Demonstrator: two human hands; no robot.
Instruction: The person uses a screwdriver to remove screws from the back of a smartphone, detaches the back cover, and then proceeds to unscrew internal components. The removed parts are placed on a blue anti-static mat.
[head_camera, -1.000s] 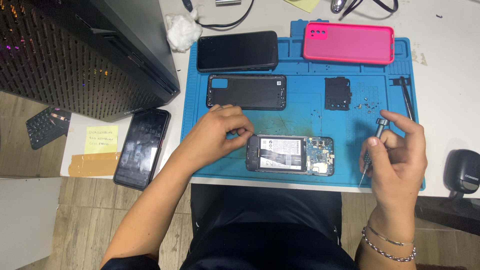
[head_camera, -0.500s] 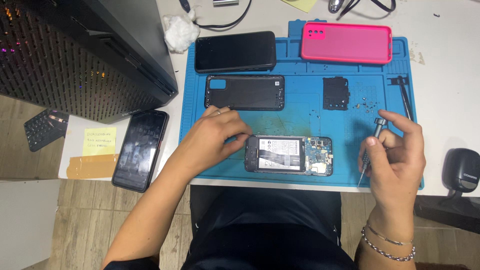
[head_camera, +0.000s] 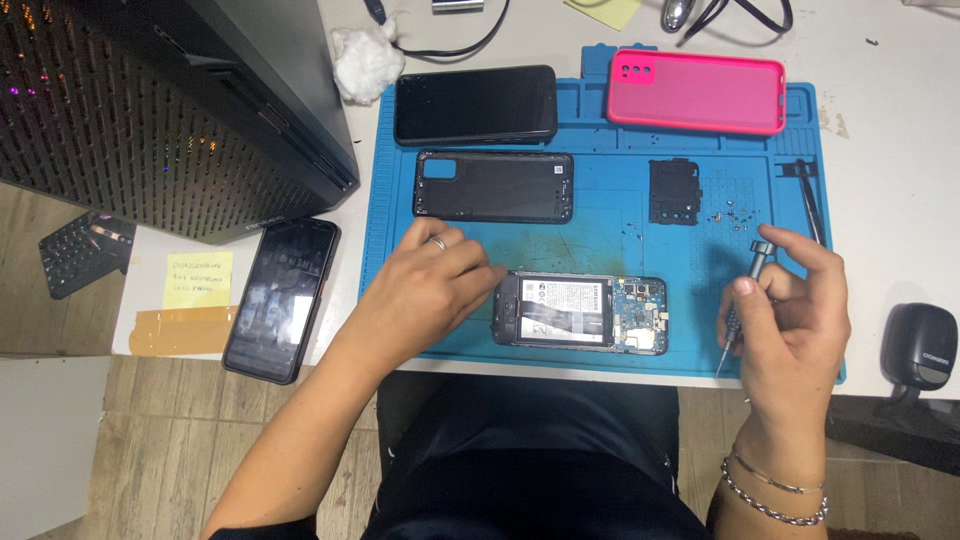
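Observation:
An opened phone (head_camera: 580, 314) with its battery and circuit board showing lies on the blue work mat (head_camera: 600, 215) near the front edge. My left hand (head_camera: 425, 290) rests on the mat with its fingers touching the phone's left end. My right hand (head_camera: 790, 310) is to the right of the phone and holds a small screwdriver (head_camera: 740, 305), tip down and off the phone. A black back cover (head_camera: 495, 187) and a small black camera frame (head_camera: 672, 192) lie behind the phone. Tiny screws (head_camera: 735, 212) are scattered near the camera frame.
A black phone (head_camera: 476, 105) and a pink case (head_camera: 697, 91) lie at the mat's far edge; tweezers (head_camera: 810, 205) lie on its right side. Another dark phone (head_camera: 281, 298) and a yellow note (head_camera: 197, 279) lie left of the mat. A black computer case (head_camera: 170, 100) stands at left.
My left hand has stayed at the phone's left end and my right hand keeps the screwdriver beside it; only the view has shifted slightly.

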